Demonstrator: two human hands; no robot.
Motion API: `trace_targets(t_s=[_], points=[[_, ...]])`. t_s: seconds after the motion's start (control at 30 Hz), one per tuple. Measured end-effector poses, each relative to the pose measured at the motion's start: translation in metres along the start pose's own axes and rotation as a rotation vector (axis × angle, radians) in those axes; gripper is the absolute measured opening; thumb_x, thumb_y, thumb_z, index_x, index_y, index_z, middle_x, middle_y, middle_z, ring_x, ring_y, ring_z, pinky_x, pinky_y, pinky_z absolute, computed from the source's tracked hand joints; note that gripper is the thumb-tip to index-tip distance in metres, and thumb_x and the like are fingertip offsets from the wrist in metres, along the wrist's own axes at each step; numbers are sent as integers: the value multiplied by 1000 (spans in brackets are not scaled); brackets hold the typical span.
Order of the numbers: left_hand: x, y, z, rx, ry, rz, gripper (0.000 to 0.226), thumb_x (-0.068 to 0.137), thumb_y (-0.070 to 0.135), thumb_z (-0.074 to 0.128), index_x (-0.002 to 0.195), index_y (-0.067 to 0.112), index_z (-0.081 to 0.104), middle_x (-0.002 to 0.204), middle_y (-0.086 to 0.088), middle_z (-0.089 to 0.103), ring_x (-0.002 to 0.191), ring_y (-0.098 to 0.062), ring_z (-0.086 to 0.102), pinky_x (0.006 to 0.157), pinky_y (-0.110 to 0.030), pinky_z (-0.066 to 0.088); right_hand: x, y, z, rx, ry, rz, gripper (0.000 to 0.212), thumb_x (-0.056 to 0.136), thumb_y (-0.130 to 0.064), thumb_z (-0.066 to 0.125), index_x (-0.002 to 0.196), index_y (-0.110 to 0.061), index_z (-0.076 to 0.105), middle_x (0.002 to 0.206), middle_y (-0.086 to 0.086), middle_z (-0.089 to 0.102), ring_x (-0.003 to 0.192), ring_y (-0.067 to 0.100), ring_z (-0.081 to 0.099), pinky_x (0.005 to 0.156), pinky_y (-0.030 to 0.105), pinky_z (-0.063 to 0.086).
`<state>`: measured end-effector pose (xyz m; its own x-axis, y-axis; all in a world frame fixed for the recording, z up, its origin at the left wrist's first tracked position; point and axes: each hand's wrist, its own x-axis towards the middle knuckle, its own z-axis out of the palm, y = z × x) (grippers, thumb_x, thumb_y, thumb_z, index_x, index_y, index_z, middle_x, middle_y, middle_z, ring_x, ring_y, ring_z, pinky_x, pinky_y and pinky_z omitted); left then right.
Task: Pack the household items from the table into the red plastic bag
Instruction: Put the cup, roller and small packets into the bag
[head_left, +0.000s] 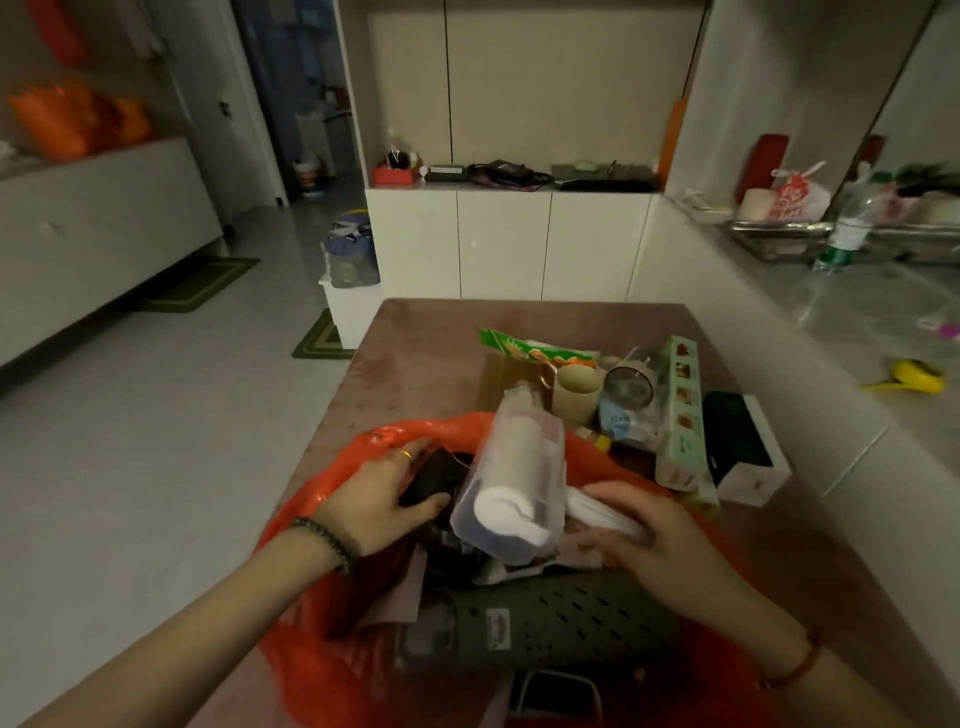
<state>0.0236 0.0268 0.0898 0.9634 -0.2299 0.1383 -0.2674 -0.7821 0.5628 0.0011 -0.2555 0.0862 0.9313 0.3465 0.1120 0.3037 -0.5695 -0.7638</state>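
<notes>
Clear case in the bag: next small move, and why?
Probably tip the clear case down flat with the right hand. It stands propped on the items in the red bag, poking above the rim, while the left hand grips a black item.

Red bag: thin, glossy, crinkled plastic. Inside it, a clear smooth plastic case around white cloth-like rolls, and near it a matt grey perforated plastic basket. Table: brownish, dull mottled top; floor pale glossy tile.
</notes>
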Motion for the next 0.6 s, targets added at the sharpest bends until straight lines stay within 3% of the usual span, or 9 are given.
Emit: trace_targets(t_s=[0.1, 0.13, 0.2, 0.27, 0.3, 0.37, 0.43, 0.5, 0.6], points=[[-1, 0, -25, 280, 345, 183, 45, 81, 39, 50, 115, 11, 59, 112, -12, 65, 105, -29, 62, 89, -30, 47, -7, 13, 15, -13, -3, 19, 35, 82, -24, 67, 96, -51, 51, 102, -27, 58, 96, -10, 56, 78, 13, 46], [1, -3, -32, 407, 380, 184, 52, 79, 45, 49, 118, 12, 57, 116, -13, 63, 109, -32, 59, 91, -36, 48, -8, 16, 19, -2, -14, 17, 36, 82, -24, 68, 96, -52, 51, 103, -26, 59, 96, -11, 55, 79, 14, 45], [7, -6, -40, 500, 230, -33, 64, 77, 55, 54, 130, 20, 45, 127, -9, 57, 117, -31, 52, 97, -42, 44, -5, 19, 27, -6, -50, 4, 40, 82, -21, 68, 101, -51, 51, 107, -20, 61, 97, -9, 56, 83, 17, 46], [15, -9, -40, 391, 23, -276, 59, 77, 56, 58, 124, 22, 50, 120, -5, 62, 111, -25, 57, 92, -37, 48, 1, 21, 33, -30, -75, -12, 40, 81, -19, 67, 108, -46, 55, 107, -15, 61, 97, -4, 57, 84, 23, 49], [19, -10, -38, 316, -15, -308, 50, 78, 52, 59, 115, 19, 57, 111, -6, 65, 103, -24, 60, 85, -33, 50, 5, 22, 35, -48, -73, -17, 38, 82, -20, 67, 113, -41, 57, 106, -14, 61, 96, -1, 58, 84, 26, 50], [26, -12, -37, 157, 58, -298, 39, 81, 42, 61, 97, 7, 65, 89, -10, 67, 79, -23, 63, 67, -30, 48, 11, 24, 35, -134, -34, -24, 39, 84, -22, 63, 121, -32, 57, 106, -14, 59, 96, 4, 58, 83, 26, 49], [31, -16, -38, -23, 133, -322, 38, 83, 33, 62, 89, -4, 64, 78, -21, 66, 63, -26, 58, 60, -37, 48, 13, 32, 30, -228, 19, -7, 42, 88, -21, 58, 129, -29, 51, 111, -12, 57, 102, 7, 56, 84, 22, 46], [35, -19, -37, -197, 172, -338, 29, 84, 27, 62, 84, -2, 62, 76, -18, 64, 65, -27, 57, 62, -38, 48, 10, 42, 23, -306, -7, 35, 45, 90, -23, 54, 134, -29, 45, 123, -8, 56, 110, 10, 54, 90, 24, 45], [40, -19, -34, -396, 193, -337, 14, 86, 20, 59, 81, 8, 61, 76, -10, 65, 66, -19, 63, 60, -25, 51, 5, 53, 17, -452, -139, 99, 48, 93, -29, 46, 139, -35, 35, 130, -6, 53, 114, 11, 52, 94, 27, 45]])
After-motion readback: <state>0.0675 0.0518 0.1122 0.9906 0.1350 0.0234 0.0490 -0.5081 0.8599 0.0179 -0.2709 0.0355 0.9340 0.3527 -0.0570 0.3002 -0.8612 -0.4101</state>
